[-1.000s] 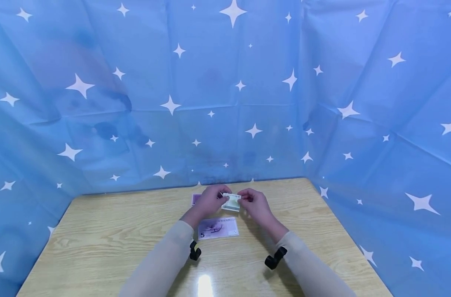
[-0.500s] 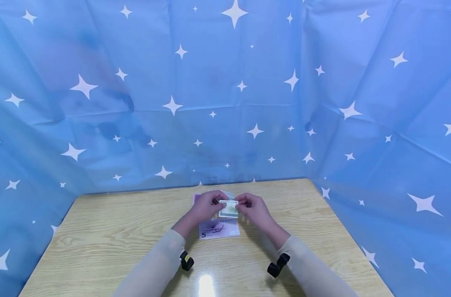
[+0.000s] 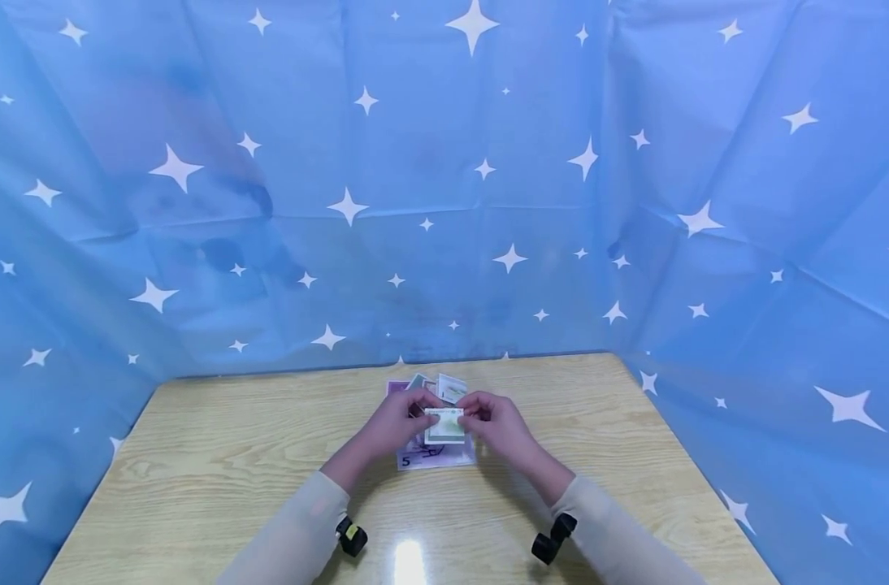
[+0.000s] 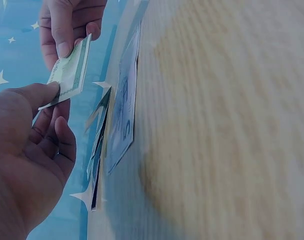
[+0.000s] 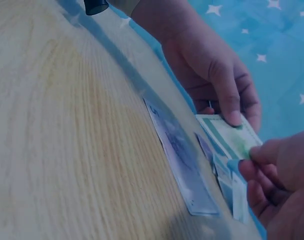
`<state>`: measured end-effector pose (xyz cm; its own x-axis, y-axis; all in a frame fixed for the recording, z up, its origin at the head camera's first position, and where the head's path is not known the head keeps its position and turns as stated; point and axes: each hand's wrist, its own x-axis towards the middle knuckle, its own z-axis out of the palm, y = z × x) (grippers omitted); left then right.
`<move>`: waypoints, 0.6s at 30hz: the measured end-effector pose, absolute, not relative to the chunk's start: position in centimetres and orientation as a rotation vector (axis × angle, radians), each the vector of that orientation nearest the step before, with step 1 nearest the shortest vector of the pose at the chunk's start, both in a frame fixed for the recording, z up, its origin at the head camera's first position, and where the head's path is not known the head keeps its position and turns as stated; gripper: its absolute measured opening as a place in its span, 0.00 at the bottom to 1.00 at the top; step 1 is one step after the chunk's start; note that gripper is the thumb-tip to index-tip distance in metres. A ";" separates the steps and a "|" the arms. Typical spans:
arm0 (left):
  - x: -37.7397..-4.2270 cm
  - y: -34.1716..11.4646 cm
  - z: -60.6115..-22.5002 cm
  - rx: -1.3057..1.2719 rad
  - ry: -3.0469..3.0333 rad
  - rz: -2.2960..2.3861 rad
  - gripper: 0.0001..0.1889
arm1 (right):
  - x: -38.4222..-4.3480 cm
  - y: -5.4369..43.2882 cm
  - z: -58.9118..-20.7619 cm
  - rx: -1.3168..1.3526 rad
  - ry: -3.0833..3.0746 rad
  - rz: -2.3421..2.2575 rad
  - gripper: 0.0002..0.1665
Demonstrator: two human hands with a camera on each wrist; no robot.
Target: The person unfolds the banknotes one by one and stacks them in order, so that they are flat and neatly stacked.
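A small green banknote [image 3: 444, 437] hovers above the table, pinched on its left side by the left hand [image 3: 395, 421] and on its right side by the right hand [image 3: 505, 426]. In the left wrist view the green note looks folded, with thumbs on its face and fingers behind. Below it, a purple banknote [image 3: 435, 461] marked 5 lies flat, partly covered by the hands and green note. Further back lies another purple banknote [image 3: 394, 387], with a few small, pale folded notes [image 3: 453, 387] on or beside it. How these overlap is partly hidden by the fingers.
The wooden table [image 3: 254, 455] extends to both sides of the notes. A blue star-patterned cloth [image 3: 415, 162] hangs behind the table and along its sides. Black wrist devices [image 3: 554, 539] sit on both sleeves.
Both hands have brought the green banknote nearer the person, from beside the far notes to over the front purple banknote. The pale folded notes behind have come into view.
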<state>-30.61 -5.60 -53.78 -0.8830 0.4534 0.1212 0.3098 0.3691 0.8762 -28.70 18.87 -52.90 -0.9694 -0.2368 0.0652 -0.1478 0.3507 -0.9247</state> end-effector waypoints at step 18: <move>-27.7 -7.5 -54.1 0.613 2.480 1.595 0.10 | -27.4 17.3 -52.6 -0.464 2.492 -1.651 0.11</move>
<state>-27.65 -7.52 -54.11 -0.9089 0.4028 0.1076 0.2650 0.3589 0.8949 -27.37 17.29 -52.62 -0.9464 -0.3150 0.0710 -0.1882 0.3592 -0.9141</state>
